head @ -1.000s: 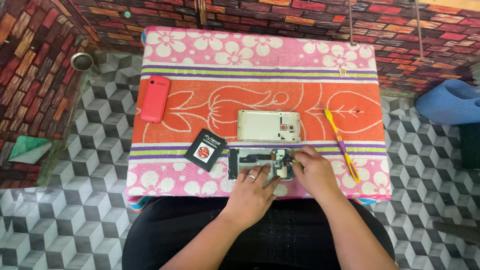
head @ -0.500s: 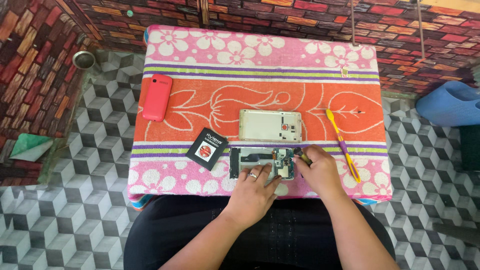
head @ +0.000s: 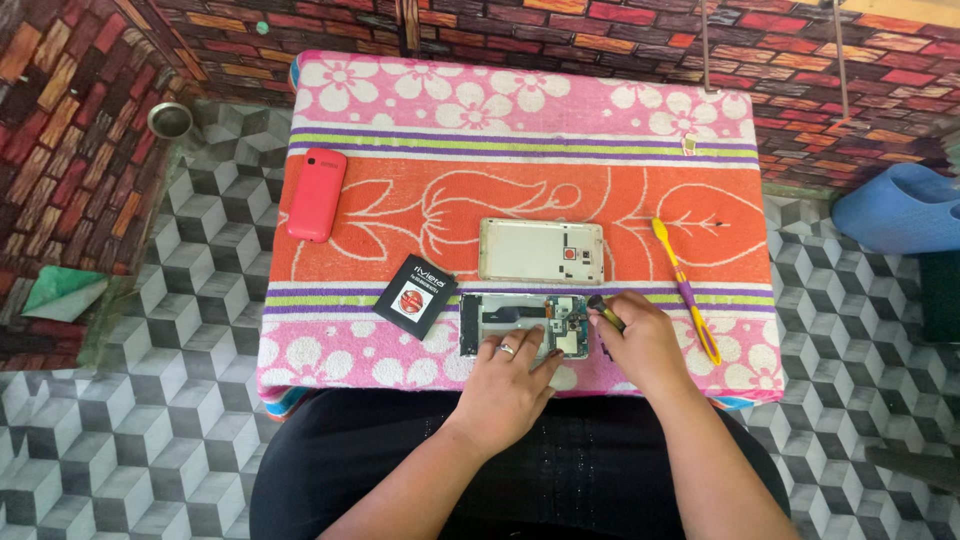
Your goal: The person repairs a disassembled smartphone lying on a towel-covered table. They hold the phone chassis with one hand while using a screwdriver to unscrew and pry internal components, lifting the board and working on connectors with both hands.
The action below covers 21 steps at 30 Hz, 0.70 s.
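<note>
2 bare hands work over an opened smartphone (head: 520,324) lying near the front edge of a small table draped in a pink, orange and floral towel (head: 520,110). The phone's back is off, its circuit board and metal frame exposed, and it lies lengthwise along the towel's striped band. The left hand (head: 508,375), a ring on 1 finger, rests flat with fingers spread and extended, fingertips pressing the phone's lower edge and gripping nothing. The right hand (head: 640,345) is curled closed around a small dark-handled screwdriver (head: 604,312), held at the phone's right end; whether the tip touches the board cannot be told from this view.

Just behind the phone, toward the table's middle, lies a white rear phone cover (head: 541,250), inner side up, apart from the phone. A black phone battery (head: 415,296) with a red and white label sits tilted just left of the phone, near the front-left part of the towel. A red feature phone (head: 317,193) lies face down toward the left edge, well apart from the work. A yellow and purple toothbrush (head: 685,290) lies at a slant near the right edge, just beside the right hand. A blue slipper (head: 895,208) rests on the patterned floor beyond the table's right side.
</note>
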{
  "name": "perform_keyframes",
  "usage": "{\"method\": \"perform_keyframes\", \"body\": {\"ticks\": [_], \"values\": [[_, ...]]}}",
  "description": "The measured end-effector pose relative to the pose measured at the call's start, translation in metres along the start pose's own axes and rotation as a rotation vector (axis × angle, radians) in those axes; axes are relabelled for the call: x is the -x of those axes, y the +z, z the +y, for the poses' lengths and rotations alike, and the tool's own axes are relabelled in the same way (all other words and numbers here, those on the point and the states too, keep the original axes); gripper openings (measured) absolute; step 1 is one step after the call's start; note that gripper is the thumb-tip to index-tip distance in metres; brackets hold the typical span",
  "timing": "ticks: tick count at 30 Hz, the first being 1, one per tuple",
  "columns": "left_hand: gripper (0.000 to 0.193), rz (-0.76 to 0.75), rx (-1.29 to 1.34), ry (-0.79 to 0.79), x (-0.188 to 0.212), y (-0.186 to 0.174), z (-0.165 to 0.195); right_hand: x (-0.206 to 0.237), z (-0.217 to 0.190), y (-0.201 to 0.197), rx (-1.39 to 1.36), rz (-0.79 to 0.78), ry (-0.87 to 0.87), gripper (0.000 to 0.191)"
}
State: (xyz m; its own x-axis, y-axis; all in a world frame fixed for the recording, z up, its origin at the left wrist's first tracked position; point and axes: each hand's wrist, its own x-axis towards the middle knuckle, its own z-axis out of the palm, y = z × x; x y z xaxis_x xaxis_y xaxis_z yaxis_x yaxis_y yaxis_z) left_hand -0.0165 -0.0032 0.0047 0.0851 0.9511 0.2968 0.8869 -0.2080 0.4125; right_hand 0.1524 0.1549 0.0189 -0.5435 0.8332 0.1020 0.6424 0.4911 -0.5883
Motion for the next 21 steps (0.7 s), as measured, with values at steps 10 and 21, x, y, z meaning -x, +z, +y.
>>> {"method": "perform_keyframes", "body": {"ticks": [10, 21], "values": [[0.047, 0.021, 0.005, -0.007, 0.000, 0.001, 0.000, 0.004, -0.003, 0.012, 0.060, 0.031, -0.083, 0.015], [0.047, 0.035, 0.012, -0.009, 0.000, 0.000, 0.001, 0.006, 0.000, 0.015, 0.061, 0.055, -0.063, 0.023]]}}
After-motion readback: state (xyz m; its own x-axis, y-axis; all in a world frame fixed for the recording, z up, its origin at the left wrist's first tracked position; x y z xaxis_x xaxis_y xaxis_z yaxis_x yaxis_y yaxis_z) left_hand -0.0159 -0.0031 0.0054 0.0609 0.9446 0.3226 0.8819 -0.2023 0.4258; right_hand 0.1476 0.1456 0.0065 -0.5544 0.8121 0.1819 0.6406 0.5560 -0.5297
